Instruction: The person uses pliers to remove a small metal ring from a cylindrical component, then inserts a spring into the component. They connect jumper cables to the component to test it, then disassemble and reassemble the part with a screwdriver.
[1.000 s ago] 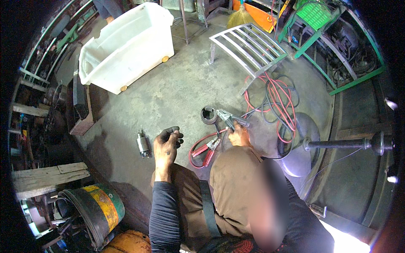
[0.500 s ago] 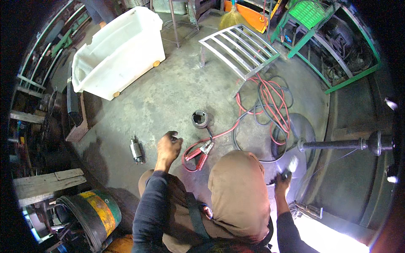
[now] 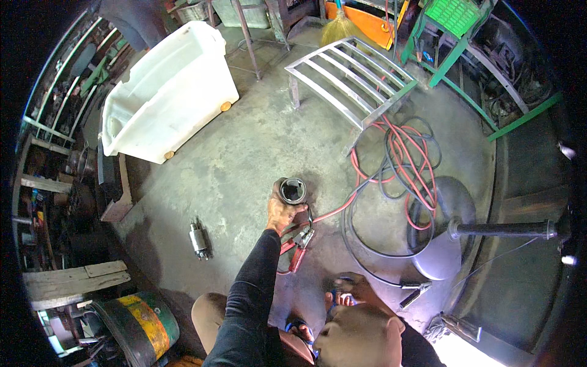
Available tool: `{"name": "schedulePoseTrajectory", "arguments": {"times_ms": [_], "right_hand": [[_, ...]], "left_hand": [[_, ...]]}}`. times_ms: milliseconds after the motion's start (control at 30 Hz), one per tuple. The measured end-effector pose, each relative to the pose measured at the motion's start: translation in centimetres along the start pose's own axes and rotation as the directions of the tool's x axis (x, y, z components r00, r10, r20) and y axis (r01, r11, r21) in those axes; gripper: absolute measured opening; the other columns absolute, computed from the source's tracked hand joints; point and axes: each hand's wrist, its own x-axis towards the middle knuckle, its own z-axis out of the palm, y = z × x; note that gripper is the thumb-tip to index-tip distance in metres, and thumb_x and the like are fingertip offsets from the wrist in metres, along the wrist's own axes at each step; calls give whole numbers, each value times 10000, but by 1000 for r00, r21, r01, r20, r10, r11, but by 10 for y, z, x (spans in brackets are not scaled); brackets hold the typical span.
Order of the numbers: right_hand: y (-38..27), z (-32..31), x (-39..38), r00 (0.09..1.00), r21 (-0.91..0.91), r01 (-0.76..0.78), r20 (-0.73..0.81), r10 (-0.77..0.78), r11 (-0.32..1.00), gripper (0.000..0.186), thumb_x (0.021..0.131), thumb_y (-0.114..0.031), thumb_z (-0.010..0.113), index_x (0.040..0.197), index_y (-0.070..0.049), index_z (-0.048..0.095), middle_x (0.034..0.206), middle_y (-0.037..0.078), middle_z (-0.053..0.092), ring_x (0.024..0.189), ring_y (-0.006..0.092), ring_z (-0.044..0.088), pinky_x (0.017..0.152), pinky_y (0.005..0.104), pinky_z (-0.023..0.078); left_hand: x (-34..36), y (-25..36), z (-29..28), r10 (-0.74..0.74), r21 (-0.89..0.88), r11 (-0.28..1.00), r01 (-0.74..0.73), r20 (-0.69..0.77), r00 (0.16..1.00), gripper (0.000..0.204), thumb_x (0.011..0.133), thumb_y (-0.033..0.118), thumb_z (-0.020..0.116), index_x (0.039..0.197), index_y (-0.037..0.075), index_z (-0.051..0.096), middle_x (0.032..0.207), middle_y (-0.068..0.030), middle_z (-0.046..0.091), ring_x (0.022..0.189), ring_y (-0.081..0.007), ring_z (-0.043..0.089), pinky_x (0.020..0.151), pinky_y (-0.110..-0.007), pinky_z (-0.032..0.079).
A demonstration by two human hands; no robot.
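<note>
Cylindrical housing [image 3: 293, 191], open at the top, is now sitting in our left hand [image 3: 282, 215], just beyond the red clamp [image 3: 298, 259]. Our fingers are curling snugly around its side, whereas half a second ago they were apart from it. The black clamp [image 3: 414, 296], which our right hand was gripping then, is now lying released near the grey round base [image 3: 435, 264]. Our right hand is staying outside the view, so we are not able to tell its fingers' state.
</note>
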Motion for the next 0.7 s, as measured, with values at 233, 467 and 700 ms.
{"name": "schedulePoseTrajectory", "arguments": {"times_ms": [233,467,700], "right_hand": [[-95,97,83,995,-27,100,-3,-100,995,742,876,-480,793,1397,-19,537,1244,166,670,1085,307,649,952,449,515],[-154,108,104,905,-4,403,153,-397,915,869,715,-306,947,1436,-44,538,1330,174,631,1314,328,553,1122,454,426],[-175,148,115,710,-145,704,104,-697,696,989,634,-309,942,1453,-47,452,1373,214,570,1259,415,572,1072,467,480]], "left_hand": [[-17,42,-25,9,70,998,-7,-28,1000,858,575,115,971,1292,-6,515,1211,-108,682,1146,-232,657,1026,-350,510],[-79,74,-50,-169,-578,810,100,-67,983,656,815,300,764,1350,-3,536,1179,-168,679,1081,-334,692,883,-427,611],[-102,71,-62,-205,-805,593,3,-148,967,703,869,337,726,1410,-48,498,1313,-234,642,1195,-369,654,1054,-557,522]]}}
